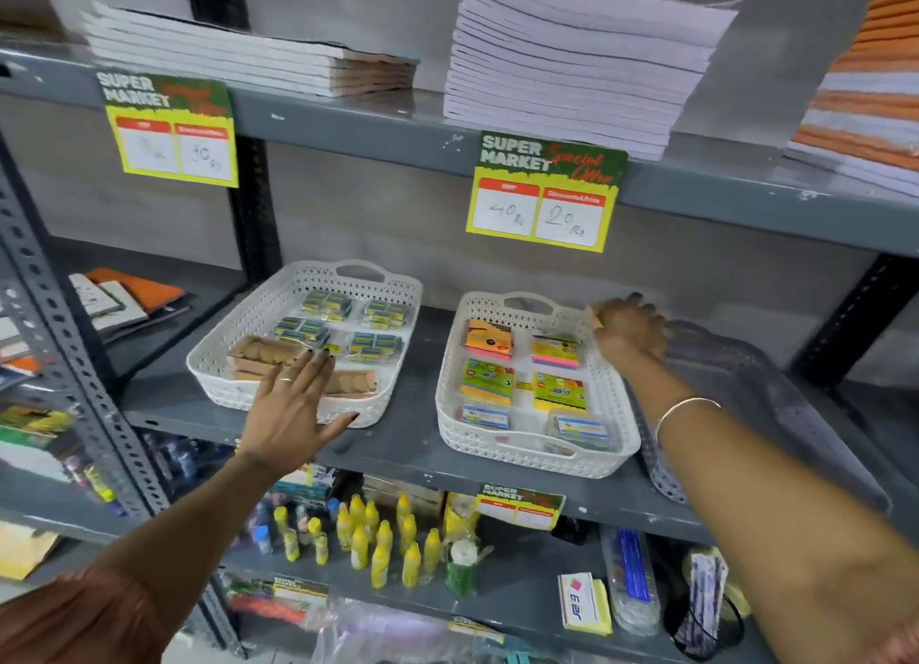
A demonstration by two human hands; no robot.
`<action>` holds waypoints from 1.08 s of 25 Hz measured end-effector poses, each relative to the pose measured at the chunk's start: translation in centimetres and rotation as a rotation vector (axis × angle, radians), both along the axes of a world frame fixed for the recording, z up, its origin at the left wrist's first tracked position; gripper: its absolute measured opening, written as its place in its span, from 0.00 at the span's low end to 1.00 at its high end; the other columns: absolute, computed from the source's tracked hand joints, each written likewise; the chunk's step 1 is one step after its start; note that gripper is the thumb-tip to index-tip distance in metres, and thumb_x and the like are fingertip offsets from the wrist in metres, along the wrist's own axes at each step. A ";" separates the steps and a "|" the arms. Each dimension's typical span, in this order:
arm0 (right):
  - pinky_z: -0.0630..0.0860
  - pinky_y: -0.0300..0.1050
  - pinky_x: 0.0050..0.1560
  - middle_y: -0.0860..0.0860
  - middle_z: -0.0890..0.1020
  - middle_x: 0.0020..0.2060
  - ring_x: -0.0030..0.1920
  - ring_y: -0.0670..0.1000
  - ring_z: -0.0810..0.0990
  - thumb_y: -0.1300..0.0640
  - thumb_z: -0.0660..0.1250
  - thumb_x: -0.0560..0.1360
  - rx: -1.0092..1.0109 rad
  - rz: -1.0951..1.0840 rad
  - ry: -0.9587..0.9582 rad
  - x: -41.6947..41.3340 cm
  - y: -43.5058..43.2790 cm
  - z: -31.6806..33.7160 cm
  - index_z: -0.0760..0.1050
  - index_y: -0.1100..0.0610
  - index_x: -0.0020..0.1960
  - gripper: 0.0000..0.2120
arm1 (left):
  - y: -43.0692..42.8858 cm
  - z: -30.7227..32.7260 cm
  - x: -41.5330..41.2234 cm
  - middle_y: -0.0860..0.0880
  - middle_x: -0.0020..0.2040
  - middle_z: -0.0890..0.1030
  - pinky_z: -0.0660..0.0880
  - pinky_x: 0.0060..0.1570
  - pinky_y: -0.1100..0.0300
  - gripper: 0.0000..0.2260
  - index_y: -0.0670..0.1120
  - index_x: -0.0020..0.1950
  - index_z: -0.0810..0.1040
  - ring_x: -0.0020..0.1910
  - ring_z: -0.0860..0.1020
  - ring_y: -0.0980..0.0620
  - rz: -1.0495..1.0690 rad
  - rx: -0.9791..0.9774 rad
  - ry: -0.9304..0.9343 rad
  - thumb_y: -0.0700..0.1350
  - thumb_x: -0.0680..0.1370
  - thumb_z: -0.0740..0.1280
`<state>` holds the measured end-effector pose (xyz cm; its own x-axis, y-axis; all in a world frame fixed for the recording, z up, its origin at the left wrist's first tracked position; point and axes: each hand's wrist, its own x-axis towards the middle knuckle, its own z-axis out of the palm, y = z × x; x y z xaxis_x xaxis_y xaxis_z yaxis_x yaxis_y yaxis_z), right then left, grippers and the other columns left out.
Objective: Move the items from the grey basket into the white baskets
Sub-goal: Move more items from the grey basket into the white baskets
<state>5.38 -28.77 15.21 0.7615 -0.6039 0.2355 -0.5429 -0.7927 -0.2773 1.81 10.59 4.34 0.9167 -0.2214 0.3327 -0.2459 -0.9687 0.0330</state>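
Note:
Two white lattice baskets stand on the middle shelf. The left white basket (211,365) holds blue-and-yellow packs (327,306) and brown boxes of round discs (258,351). The right white basket (446,405) holds bright sticky-note packs (487,381) and small clear boxes (579,427). The grey basket (756,395) sits to its right, blurred, and no items show inside it. My left hand (293,410) hovers flat with fingers spread over the left basket's front rim. My right hand (630,329) curls over the grey basket's far left corner.
Stacks of notebooks (572,62) lie on the shelf above, with yellow price tags (544,196) hanging from its edge. Yellow bottles (370,539) and packets crowd the lower shelf. A perforated steel post (59,345) rises at left, with books (124,298) behind it.

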 end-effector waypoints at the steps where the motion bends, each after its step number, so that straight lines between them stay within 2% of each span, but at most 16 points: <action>1: 0.71 0.54 0.61 0.61 0.72 0.64 0.66 0.63 0.71 0.54 0.64 0.75 -0.016 0.086 -0.008 0.8 2.7 0.5 0.66 0.63 0.67 0.24 | 0.7 0.1 0.3 0.42 0.69 0.70 0.61 0.66 0.46 0.42 0.40 0.70 0.67 0.69 0.67 0.44 0.009 -0.010 -0.002 0.70 0.73 0.40; 4: 0.73 0.54 0.59 0.60 0.72 0.62 0.65 0.61 0.71 0.54 0.69 0.71 0.060 0.363 -0.025 2.9 11.3 0.9 0.65 0.62 0.67 0.28 | 3.6 0.4 0.7 0.40 0.70 0.68 0.54 0.70 0.47 0.44 0.38 0.71 0.65 0.71 0.63 0.43 0.078 -0.064 0.001 0.72 0.72 0.42; 7: 0.72 0.51 0.62 0.60 0.73 0.63 0.66 0.61 0.71 0.53 0.68 0.71 0.110 0.674 0.043 3.6 19.4 0.2 0.68 0.61 0.66 0.27 | 5.3 0.4 1.0 0.41 0.71 0.67 0.48 0.71 0.52 0.46 0.39 0.71 0.64 0.72 0.62 0.45 0.039 -0.022 0.003 0.74 0.70 0.41; 9: 0.71 0.50 0.63 0.62 0.74 0.63 0.66 0.61 0.72 0.51 0.67 0.72 0.083 0.886 0.153 3.8 23.4 -1.4 0.73 0.62 0.63 0.22 | 5.5 0.6 1.1 0.42 0.70 0.69 0.50 0.71 0.53 0.46 0.40 0.71 0.64 0.70 0.64 0.46 0.014 -0.022 0.004 0.74 0.69 0.41; 11: 0.71 0.50 0.64 0.61 0.75 0.62 0.65 0.60 0.72 0.45 0.69 0.71 0.039 0.994 0.273 4.1 25.7 -3.5 0.74 0.61 0.62 0.26 | 5.6 0.4 1.1 0.43 0.70 0.70 0.54 0.71 0.51 0.47 0.41 0.71 0.64 0.69 0.66 0.47 0.014 -0.024 -0.008 0.74 0.68 0.40; 13: 0.71 0.51 0.63 0.60 0.73 0.63 0.65 0.60 0.71 0.42 0.69 0.70 0.014 1.008 0.367 4.3 26.8 -5.2 0.72 0.60 0.63 0.29 | 5.8 0.0 1.1 0.45 0.71 0.69 0.53 0.71 0.51 0.47 0.42 0.73 0.61 0.70 0.65 0.48 0.009 -0.005 -0.017 0.74 0.68 0.39; 15: 0.68 0.51 0.63 0.60 0.73 0.64 0.66 0.60 0.70 0.44 0.70 0.71 0.001 1.026 0.394 4.7 27.4 -6.3 0.71 0.61 0.64 0.28 | 6.1 -0.5 1.4 0.46 0.72 0.67 0.52 0.71 0.51 0.46 0.43 0.74 0.59 0.71 0.64 0.49 0.011 0.011 -0.024 0.74 0.67 0.40; 18: 0.69 0.51 0.64 0.60 0.71 0.66 0.67 0.60 0.70 0.48 0.71 0.71 -0.012 1.035 0.407 5.0 27.7 -7.0 0.69 0.60 0.67 0.29 | 6.0 -1.0 1.7 0.46 0.72 0.67 0.52 0.71 0.51 0.44 0.43 0.74 0.59 0.71 0.63 0.50 0.029 0.022 -0.055 0.73 0.69 0.44; 23: 0.66 0.50 0.68 0.59 0.67 0.70 0.70 0.60 0.65 0.44 0.69 0.71 -0.011 1.053 0.467 5.5 27.4 -7.0 0.63 0.59 0.72 0.35 | 5.9 -1.0 1.9 0.46 0.72 0.67 0.51 0.72 0.52 0.42 0.44 0.74 0.59 0.71 0.63 0.49 0.040 0.011 -0.050 0.73 0.70 0.49; 27: 0.65 0.51 0.69 0.58 0.66 0.70 0.71 0.59 0.62 0.51 0.66 0.74 0.053 1.010 0.382 5.5 25.4 -5.2 0.62 0.58 0.72 0.30 | 5.3 -0.9 1.3 0.45 0.73 0.64 0.43 0.73 0.50 0.41 0.44 0.74 0.58 0.73 0.58 0.48 0.063 0.001 -0.083 0.72 0.72 0.46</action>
